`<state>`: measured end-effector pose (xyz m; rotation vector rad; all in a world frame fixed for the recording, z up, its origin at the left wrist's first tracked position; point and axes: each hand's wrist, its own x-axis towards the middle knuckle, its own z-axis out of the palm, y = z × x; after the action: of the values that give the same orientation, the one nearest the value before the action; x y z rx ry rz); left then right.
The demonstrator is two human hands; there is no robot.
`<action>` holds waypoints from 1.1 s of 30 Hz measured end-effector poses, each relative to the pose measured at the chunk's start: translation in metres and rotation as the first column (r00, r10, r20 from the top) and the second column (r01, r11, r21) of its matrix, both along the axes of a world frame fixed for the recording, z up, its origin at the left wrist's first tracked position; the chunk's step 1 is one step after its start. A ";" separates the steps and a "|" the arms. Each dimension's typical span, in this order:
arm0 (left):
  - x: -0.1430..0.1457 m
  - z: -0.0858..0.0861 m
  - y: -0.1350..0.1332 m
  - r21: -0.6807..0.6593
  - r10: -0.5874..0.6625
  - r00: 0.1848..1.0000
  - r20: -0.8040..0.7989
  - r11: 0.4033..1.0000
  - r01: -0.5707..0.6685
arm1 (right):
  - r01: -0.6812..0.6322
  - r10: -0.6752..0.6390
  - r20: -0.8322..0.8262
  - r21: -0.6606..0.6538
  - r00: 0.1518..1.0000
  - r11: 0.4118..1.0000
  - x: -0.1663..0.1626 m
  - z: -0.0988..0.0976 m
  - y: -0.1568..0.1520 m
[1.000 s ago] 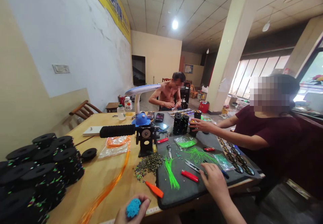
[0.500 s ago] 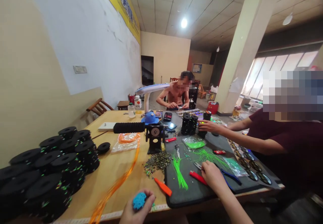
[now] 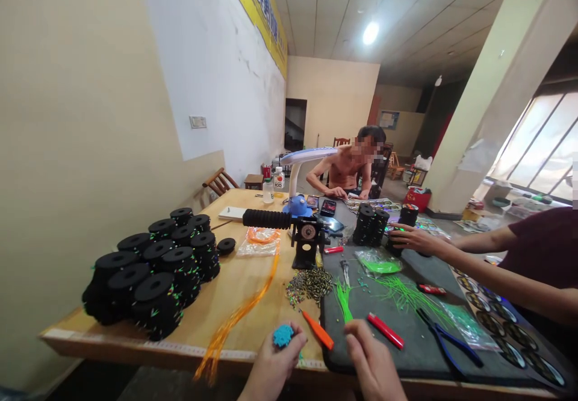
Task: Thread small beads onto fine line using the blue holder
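My left hand is closed around a bright blue, knobbly round piece, held between thumb and fingers above the table's front edge. My right hand is over the dark mat, its fingers curled closed at the lower end of a bundle of green strands. That end is hidden by the fingers. A red lighter lies just right of this hand, and blue-handled pliers rest farther right. An orange pointed tool lies between my hands.
Stacked black spools stand at left. Orange strands hang over the front edge. A pile of small beads lies before a black-handled clamp device. At right, a co-worker's hand touches black spools; another person sits opposite.
The view has swung left. My right hand has moved from beside the pliers to the green strands, and the pliers now lie apart from it. My left hand still holds the blue piece.
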<state>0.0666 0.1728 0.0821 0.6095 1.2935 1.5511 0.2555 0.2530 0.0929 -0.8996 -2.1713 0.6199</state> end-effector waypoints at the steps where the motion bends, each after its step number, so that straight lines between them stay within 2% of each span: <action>1: -0.001 -0.004 0.001 0.006 -0.013 1.000 -0.010 1.000 0.014 | -0.050 0.051 0.004 -0.033 0.999 0.998 -0.010 -0.002 -0.008; 4: -0.004 -0.010 0.001 0.032 -0.037 0.996 -0.085 0.999 0.040 | -0.143 0.142 -0.017 -0.075 0.990 0.987 -0.030 -0.009 -0.018; 10: -0.006 -0.002 -0.005 0.091 -0.043 0.979 -0.199 0.994 0.062 | -0.195 0.191 -0.061 -0.067 0.980 0.978 -0.041 -0.016 -0.015; 16: -0.004 0.001 -0.006 0.100 -0.077 0.978 -0.194 0.990 0.097 | -0.242 0.241 -0.036 0.001 0.970 0.970 -0.043 -0.023 -0.014; 24: -0.001 0.008 -0.007 0.047 -0.079 0.987 -0.140 0.995 0.086 | -0.210 0.213 -0.031 0.066 0.977 0.975 -0.045 -0.024 -0.016; 29: 0.001 0.001 -0.005 0.059 -0.093 0.989 -0.113 0.993 0.100 | -0.181 0.181 -0.088 0.018 0.979 0.983 -0.045 -0.020 -0.020; 33: -0.002 -0.001 -0.004 0.068 -0.097 0.977 -0.191 0.991 0.112 | -0.152 0.135 -0.140 -0.118 0.981 0.981 -0.044 -0.017 -0.022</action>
<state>0.0649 0.1692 0.0816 0.8774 1.3214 1.4906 0.2111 0.2314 0.0754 -0.7483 -2.1086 0.8747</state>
